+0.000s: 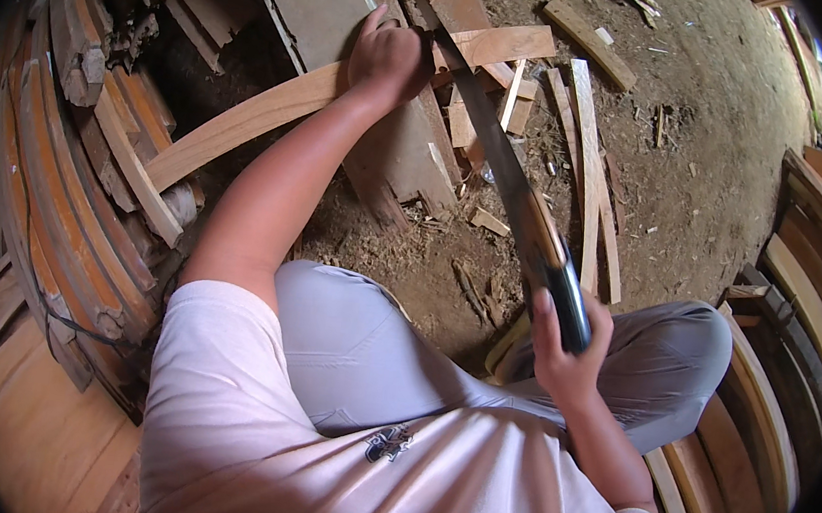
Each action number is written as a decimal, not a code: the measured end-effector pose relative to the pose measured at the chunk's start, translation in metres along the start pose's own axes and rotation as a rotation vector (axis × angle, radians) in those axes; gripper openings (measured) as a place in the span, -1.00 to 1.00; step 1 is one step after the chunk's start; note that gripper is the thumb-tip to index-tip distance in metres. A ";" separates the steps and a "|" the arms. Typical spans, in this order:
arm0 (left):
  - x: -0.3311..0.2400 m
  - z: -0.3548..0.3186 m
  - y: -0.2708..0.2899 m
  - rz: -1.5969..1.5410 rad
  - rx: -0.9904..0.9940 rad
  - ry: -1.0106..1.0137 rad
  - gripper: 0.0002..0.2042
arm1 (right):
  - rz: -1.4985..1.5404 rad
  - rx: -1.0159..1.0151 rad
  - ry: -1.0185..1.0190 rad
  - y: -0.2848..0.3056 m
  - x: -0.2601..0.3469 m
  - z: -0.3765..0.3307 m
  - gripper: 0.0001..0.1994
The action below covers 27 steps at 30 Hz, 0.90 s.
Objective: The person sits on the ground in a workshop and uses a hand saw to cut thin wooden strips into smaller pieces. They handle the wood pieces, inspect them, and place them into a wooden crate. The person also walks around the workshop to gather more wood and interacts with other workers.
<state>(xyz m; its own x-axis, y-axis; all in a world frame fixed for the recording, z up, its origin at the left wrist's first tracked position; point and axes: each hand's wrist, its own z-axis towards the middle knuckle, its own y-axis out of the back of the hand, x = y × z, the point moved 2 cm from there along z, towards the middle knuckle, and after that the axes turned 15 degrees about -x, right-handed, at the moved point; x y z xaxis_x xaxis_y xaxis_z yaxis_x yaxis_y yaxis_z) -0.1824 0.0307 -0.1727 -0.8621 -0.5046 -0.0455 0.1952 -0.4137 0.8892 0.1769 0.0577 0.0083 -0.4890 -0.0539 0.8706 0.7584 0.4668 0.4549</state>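
A hand saw crosses the middle of the view, its dark blade (492, 138) running up and left to a long pale wooden plank (256, 115). Around the saw's dark handle (574, 310), my right hand (571, 359) is closed. My left hand (388, 61) grips the plank just left of the blade, with one finger pointing away from me. The plank lies across wide brown boards (321, 6) on the ground. The blade's far end meets the plank near its right end; whether it has cut in cannot be made out.
Stacked timber (51, 192) lines the left side, with a thin dark cable (78, 326) over it. More planks (759, 389) lie at the right. Wood strips (592, 175), a short board (590, 44) and chips litter the dirt floor (697, 165). My bent legs (348, 344) are close below.
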 end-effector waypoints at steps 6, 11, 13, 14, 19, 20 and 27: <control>0.022 -0.006 -0.028 -0.089 -0.123 0.003 -0.66 | -0.147 0.056 0.130 -0.017 0.013 0.016 -0.76; 0.007 -0.001 -0.023 -0.077 -0.059 -0.017 -0.67 | -0.099 -0.021 0.223 0.005 0.010 -0.004 -0.78; 0.011 -0.002 -0.025 -0.016 -0.009 -0.036 -0.68 | -0.109 -0.007 0.198 -0.006 0.011 0.009 -0.77; 0.011 -0.004 -0.025 -0.043 -0.033 -0.052 -0.68 | -0.130 0.003 0.182 -0.013 0.011 0.018 -0.77; 0.019 -0.007 -0.024 -0.072 -0.085 -0.041 -0.70 | -0.106 0.034 0.120 -0.021 0.013 0.019 -0.78; 0.016 -0.006 -0.021 -0.051 -0.084 -0.047 -0.71 | -0.117 0.012 0.201 -0.011 0.013 0.008 -0.78; 0.002 0.008 -0.004 0.003 -0.018 -0.014 -0.80 | -0.088 0.097 0.124 0.002 0.018 -0.003 -0.81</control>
<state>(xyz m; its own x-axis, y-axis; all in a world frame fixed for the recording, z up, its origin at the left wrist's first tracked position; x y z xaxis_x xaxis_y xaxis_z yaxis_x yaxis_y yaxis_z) -0.1887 0.0370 -0.1731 -0.8678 -0.4955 -0.0363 0.2062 -0.4256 0.8811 0.1711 0.0550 0.0260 -0.4905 -0.2040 0.8473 0.6669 0.5379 0.5156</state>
